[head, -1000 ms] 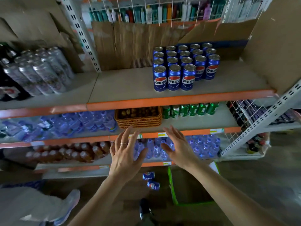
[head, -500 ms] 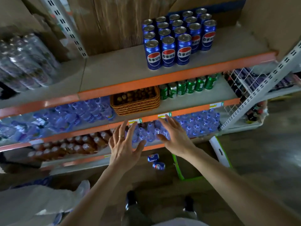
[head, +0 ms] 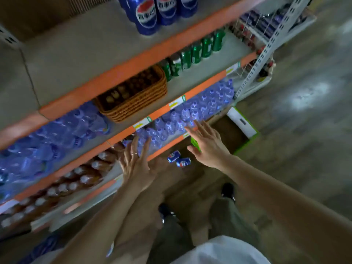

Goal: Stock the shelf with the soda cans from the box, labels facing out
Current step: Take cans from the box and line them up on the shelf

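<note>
Soda cans (head: pixel 179 159), two of them, blue with a red and white logo, lie on their sides in the box (head: pixel 245 126) on the floor, touching each other, between your two hands as the camera sees them. The box has a white and green flap on its far right side, and its brown inside shows beside the cans. More blue cans (head: pixel 146 18) of the same kind stand upright at the front of the top shelf (head: pixel 80 54), logos facing out, cut off by the upper edge of the view.

Your left hand (head: pixel 136 164) reaches down with its fingers (head: pixel 145 147) spread and straight, holding nothing; a ring (head: pixel 134 154) sits on one finger. Your right hand (head: pixel 208 145) is stretched out flat to the right of the cans, fingers loosely apart, also holding nothing. Neither hand touches the cans.

On the shelf below the top one, a woven basket (head: pixel 133 100) holds small brown things, with green cans (head: pixel 196 52) in a row to its right and wrapped blue water bottles (head: pixel 57 134) to its left. Further water bottles (head: pixel 200 107) fill the next shelf down, just beyond your fingertips. Brown bottles with pale caps (head: pixel 76 180) lie on the lowest shelf at the left. Your dark shoes (head: pixel 227 189) and grey trousers show near the bottom of the view.
</note>
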